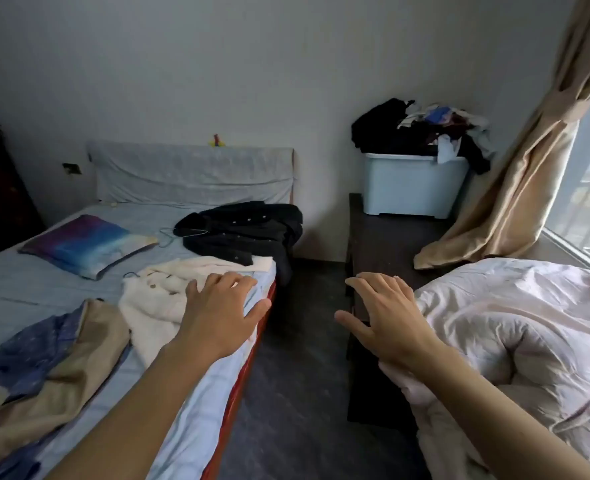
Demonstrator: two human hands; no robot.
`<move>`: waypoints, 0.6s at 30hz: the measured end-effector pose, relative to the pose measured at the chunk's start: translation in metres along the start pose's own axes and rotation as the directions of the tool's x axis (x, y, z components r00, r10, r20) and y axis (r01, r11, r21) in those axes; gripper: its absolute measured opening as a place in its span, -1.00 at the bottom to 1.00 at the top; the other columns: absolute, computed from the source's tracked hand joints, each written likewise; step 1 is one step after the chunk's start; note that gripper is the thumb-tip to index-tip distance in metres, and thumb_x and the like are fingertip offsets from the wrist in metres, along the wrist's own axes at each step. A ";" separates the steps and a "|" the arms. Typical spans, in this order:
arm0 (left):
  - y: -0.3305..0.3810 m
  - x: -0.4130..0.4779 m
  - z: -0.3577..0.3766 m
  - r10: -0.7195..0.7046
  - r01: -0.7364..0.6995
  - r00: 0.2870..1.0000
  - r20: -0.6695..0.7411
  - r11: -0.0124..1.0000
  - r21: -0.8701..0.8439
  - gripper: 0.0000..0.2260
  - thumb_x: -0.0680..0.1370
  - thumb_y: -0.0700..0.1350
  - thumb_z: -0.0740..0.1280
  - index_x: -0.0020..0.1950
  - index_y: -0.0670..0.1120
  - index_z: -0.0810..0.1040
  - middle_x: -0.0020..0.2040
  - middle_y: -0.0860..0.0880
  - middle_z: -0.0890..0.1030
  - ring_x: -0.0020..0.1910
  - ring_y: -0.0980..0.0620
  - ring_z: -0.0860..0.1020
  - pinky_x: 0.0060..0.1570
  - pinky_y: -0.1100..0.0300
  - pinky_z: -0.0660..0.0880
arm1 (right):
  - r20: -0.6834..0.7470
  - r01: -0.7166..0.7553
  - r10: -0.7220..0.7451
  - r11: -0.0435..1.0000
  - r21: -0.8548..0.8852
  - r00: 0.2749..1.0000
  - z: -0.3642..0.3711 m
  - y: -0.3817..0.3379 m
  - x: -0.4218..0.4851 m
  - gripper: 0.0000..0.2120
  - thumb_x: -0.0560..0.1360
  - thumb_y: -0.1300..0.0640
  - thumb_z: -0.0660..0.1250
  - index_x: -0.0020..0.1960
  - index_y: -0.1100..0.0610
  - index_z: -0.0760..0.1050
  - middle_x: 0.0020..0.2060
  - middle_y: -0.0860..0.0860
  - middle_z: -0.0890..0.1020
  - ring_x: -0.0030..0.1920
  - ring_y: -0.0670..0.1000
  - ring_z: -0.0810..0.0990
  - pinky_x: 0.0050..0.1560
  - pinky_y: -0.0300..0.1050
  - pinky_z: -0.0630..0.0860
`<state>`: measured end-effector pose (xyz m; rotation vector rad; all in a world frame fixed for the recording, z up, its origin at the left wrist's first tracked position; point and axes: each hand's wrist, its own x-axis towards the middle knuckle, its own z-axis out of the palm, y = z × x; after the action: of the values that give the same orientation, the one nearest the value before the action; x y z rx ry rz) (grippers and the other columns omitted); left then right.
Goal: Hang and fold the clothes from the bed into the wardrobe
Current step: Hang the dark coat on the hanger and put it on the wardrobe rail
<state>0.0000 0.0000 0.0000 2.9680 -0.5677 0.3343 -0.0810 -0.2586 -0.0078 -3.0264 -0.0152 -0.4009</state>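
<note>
both hands (220,315) (387,320) reach out open-fingered over the bed (196,393) edge, holding nothing.

Pale blue sheeting covers the bed (27,271), with the mattress edge (248,368) showing orange-red. The coat (241,230) is black with pale buttons, the fleece jacket (155,306) cream, one garment dark blue speckled with tiny light dots (34,351), another plain beige (61,386). The pillow (85,244) fades from purple through blue to white. The quilt (511,341) is pale pink and the storage bin (411,188) light blue, its clothes heap (421,129) black, white, blue and maroon. The cabinet (390,237) is dark brown, the curtain (528,168) tan and the wall (217,64) grey-white.
</note>
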 end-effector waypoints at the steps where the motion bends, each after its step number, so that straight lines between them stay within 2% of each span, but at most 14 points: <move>1: -0.008 0.013 0.002 0.011 -0.011 1.000 -0.007 1.000 -0.021 -0.52 0.59 0.30 0.04 0.44 0.15 0.36 0.45 0.09 0.41 0.41 0.00 0.35 0.43 -0.16 0.18 | -0.007 -0.013 0.013 1.000 0.007 1.000 0.001 -0.002 0.012 -0.21 0.42 -0.44 -0.15 0.48 -0.03 0.27 0.42 -0.05 0.36 0.46 0.01 0.26 0.48 0.06 0.13; 5: -0.034 0.062 0.023 0.035 -0.036 0.999 -0.021 0.999 -0.038 -0.50 0.58 0.31 0.05 0.42 0.12 0.39 0.42 0.07 0.44 0.39 -0.02 0.37 0.38 -0.14 0.24 | -0.077 -0.040 0.038 0.999 -0.015 0.996 0.011 -0.003 0.060 -0.25 0.44 -0.39 -0.10 0.44 0.00 0.33 0.37 -0.06 0.42 0.41 0.01 0.33 0.45 0.01 0.17; 9: -0.049 0.098 0.050 0.022 -0.019 0.999 0.042 0.998 -0.053 -0.46 0.56 0.36 0.03 0.42 0.12 0.38 0.42 0.07 0.43 0.39 -0.03 0.36 0.38 -0.13 0.25 | -0.044 -0.029 0.028 0.999 -0.040 0.999 0.028 0.006 0.100 -0.30 0.48 -0.38 -0.06 0.47 -0.02 0.29 0.40 -0.07 0.38 0.44 0.00 0.27 0.49 0.06 0.12; 13: -0.057 0.148 0.075 -0.004 0.008 0.996 0.086 0.999 -0.041 -0.43 0.54 0.39 0.00 0.44 0.13 0.34 0.45 0.08 0.39 0.42 -0.02 0.34 0.41 -0.14 0.23 | 0.000 -0.041 0.041 0.999 -0.017 0.999 0.051 0.024 0.152 -0.40 0.56 -0.31 0.09 0.50 -0.03 0.24 0.44 -0.08 0.32 0.49 -0.01 0.20 0.52 0.02 0.03; 18: -0.052 0.227 0.104 -0.002 0.003 0.995 0.097 1.000 -0.010 -0.42 0.54 0.40 0.00 0.44 0.12 0.35 0.45 0.07 0.39 0.41 -0.01 0.34 0.40 -0.13 0.24 | -0.037 -0.036 0.039 0.998 0.059 0.999 0.090 0.061 0.227 -0.35 0.50 -0.36 0.01 0.46 -0.03 0.30 0.40 -0.06 0.39 0.44 0.00 0.29 0.49 0.04 0.15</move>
<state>0.2452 -0.0464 -0.0513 2.9883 -0.5732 0.1878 0.1628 -0.3123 -0.0409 -2.9562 0.0320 -0.4470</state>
